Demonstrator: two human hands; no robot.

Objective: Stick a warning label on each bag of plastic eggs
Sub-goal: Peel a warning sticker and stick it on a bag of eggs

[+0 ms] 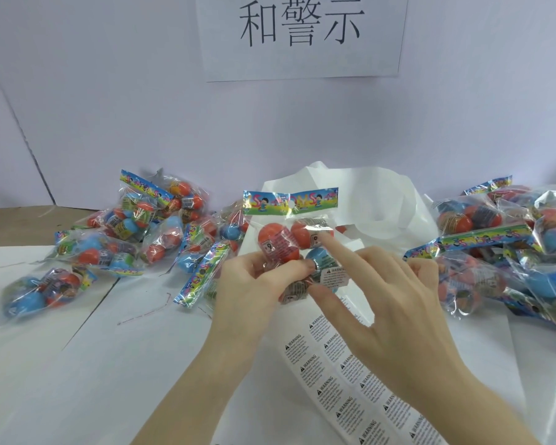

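Observation:
I hold one clear bag of plastic eggs [289, 229] upright above the table; it has a colourful header card and orange and blue eggs inside. My left hand [254, 284] grips its lower left part. A white warning label [334, 278] sits on the bag's lower right. My right hand [382, 303] is spread with straight fingers; its thumb presses by the label and its index finger touches an orange egg. A sheet of warning labels [350, 374] lies on the table under my right forearm.
A pile of egg bags [135, 239] lies on the left and another pile of egg bags [511, 252] on the right. A crumpled white plastic bag [382, 203] sits behind my hands. A white wall with a printed paper sign [302, 33] stands at the back.

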